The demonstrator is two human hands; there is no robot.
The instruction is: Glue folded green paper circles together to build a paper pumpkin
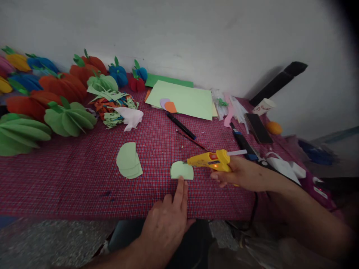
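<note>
A light green half-round paper piece (179,170) lies flat on the checked tablecloth. My left hand (168,216) presses its lower edge down with outstretched index and middle fingers, the other fingers loosely bent. Wrapped round the handle of a yellow hot glue gun (209,160) is my right hand (238,173). The gun's nozzle meets the upper right edge of the paper piece, and a glue stick (237,152) juts from its back. An orange light glows on its side. Left of my hands rests a stack of similar light green paper pieces (129,161).
Paper pumpkins (63,86) crowd the left and back left, beside shredded paper (112,108). Light green sheets (182,99) lie at the back, with a black pen (181,126) before them. A phone (258,128), a paper cup (264,107) and an orange fruit (274,128) are at right.
</note>
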